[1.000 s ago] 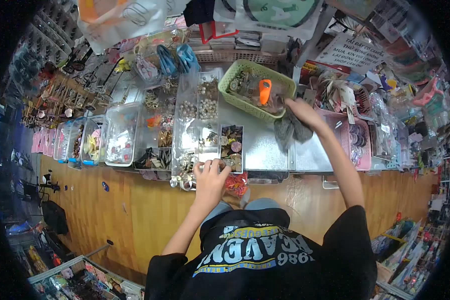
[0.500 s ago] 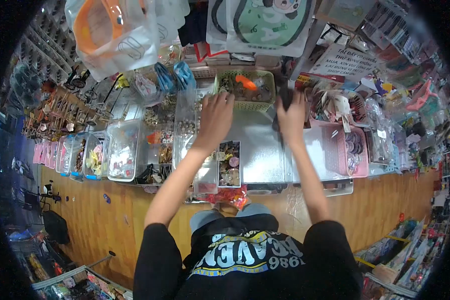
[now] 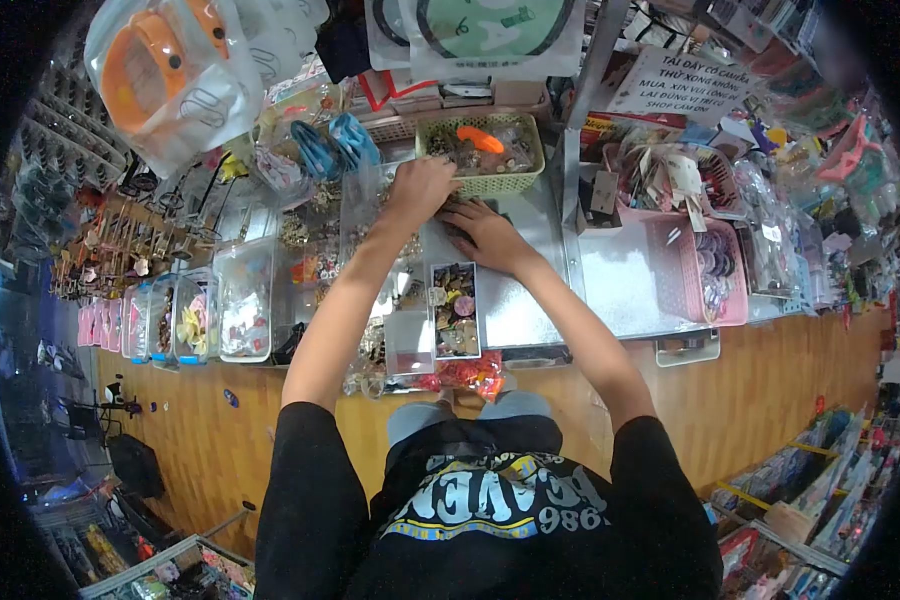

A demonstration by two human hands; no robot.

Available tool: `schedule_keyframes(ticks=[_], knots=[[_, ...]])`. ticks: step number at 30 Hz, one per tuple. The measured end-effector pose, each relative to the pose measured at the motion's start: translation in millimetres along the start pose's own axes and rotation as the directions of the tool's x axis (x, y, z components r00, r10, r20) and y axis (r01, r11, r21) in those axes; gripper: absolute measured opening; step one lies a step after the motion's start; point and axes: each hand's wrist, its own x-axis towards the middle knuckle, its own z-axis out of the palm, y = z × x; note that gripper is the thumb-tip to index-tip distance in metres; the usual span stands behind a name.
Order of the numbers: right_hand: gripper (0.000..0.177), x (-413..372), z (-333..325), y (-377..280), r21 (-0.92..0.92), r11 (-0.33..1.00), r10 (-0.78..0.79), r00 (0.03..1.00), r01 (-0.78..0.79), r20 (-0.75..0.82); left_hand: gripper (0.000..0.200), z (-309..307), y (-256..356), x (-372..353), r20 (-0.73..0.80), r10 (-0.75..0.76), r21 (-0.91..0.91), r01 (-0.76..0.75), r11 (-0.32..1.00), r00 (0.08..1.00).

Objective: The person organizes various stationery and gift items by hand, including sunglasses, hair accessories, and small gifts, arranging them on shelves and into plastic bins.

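Observation:
My left hand (image 3: 423, 192) is curled at the front left corner of the yellow-green basket (image 3: 500, 183), its fingertips bent down and mostly hidden. Close beside it, my right hand (image 3: 485, 236) reaches in from the right, low over the metal counter. Something dark shows beneath its fingers, too covered to name. Inside the basket lie an orange piece (image 3: 481, 139) and several small items in clear bags. A white box of small trinkets (image 3: 454, 312) stands on the counter just in front of my hands.
Clear compartment trays (image 3: 370, 255) of small accessories lie to the left. A pink basket (image 3: 715, 270) and a basket of carded goods (image 3: 673, 185) stand on the right. Bagged goods (image 3: 165, 80) hang overhead. A metal post (image 3: 571, 180) rises behind the counter.
My right hand has moved left from beside the post, where it was on a dark object, to beside my left hand. My left hand stays by the basket, and the view has shifted slightly.

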Motion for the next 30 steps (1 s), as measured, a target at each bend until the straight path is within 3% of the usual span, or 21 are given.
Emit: schedule_keyframes(ticks=[1,3,5,7,9,12,14,15,19,21,23,25,27,30], knots=[[0.042,3.8,-0.9,-1.4,0.003,0.997,-0.072,0.996,0.072,0.056,0.022,-0.9,0.7,-0.3,0.009,-0.023,-0.008,0.024,1.000,1.000],[0.040,1.8,-0.6,-3.1,0.026,0.997,-0.073,0.996,0.072,0.044,0.029,-6.0,3.9,-6.1,0.024,-0.056,-0.066,0.058,0.996,0.998],[0.036,-6.1,-6.0,4.3,0.204,0.979,-0.046,0.992,0.022,0.114,0.039,-12.8,13.2,-16.8,0.035,-0.090,-0.127,0.094,0.988,0.995],[0.035,-18.6,-29.6,-2.3,0.219,0.975,-0.007,0.985,-0.032,0.175,0.075,-42.9,49.7,-51.8,-0.047,-0.007,-0.096,0.003,0.995,0.999],[0.034,-37.1,-38.0,-2.4,0.233,0.969,0.030,0.971,-0.087,0.238,0.100,-85.8,97.6,-94.9,0.365,0.058,-0.088,-0.027,0.996,0.929],[0.035,-69.5,-31.6,-3.8,0.089,0.993,0.077,0.997,-0.079,0.031,0.098,-82.4,124.5,-143.7,0.442,0.120,-0.074,-0.097,0.993,0.889],[0.036,-98.1,-29.2,-17.2,0.087,0.987,0.141,0.989,-0.137,-0.038,0.097,-57.5,122.9,-157.6,0.289,0.069,0.150,-0.117,0.982,0.955],[0.038,-111.4,-28.5,-25.3,0.082,0.978,0.201,0.973,-0.193,-0.112,0.097,-59.1,122.5,-156.1,0.290,0.063,0.151,-0.111,0.982,0.955],[0.035,-159.8,-32.5,-68.0,0.159,0.977,0.146,0.989,-0.144,-0.002,0.098,-63.9,118.3,-134.5,0.424,0.009,0.046,-0.032,0.998,0.906],[0.023,-169.5,-43.4,-79.7,0.272,0.958,0.076,0.995,-0.089,0.060,0.097,-42.3,108.1,-133.2,0.276,0.035,0.104,-0.066,0.992,0.960],[0.018,-177.5,-41.8,-72.2,0.335,0.938,0.071,0.996,-0.087,0.061,0.094,-34.8,98.4,-118.8,0.246,0.025,0.092,-0.050,0.994,0.969],[0.013,-182.5,-51.4,-69.8,0.395,0.914,0.071,0.996,-0.089,0.060,0.089,-36.3,89.9,-98.9,0.441,-0.058,0.132,-0.001,0.991,0.896],[0.009,-183.3,-75.2,-73.2,0.378,0.879,0.251,0.957,-0.289,0.149,0.088,-35.7,80.0,-86.4,0.456,-0.082,0.109,0.036,0.993,0.886],[0.008,-183.3,-105.3,-55.7,0.354,0.881,0.393,0.902,-0.315,-0.177,0.087,-34.1,69.6,-76.6,0.454,-0.104,0.074,0.079,0.994,0.885]])
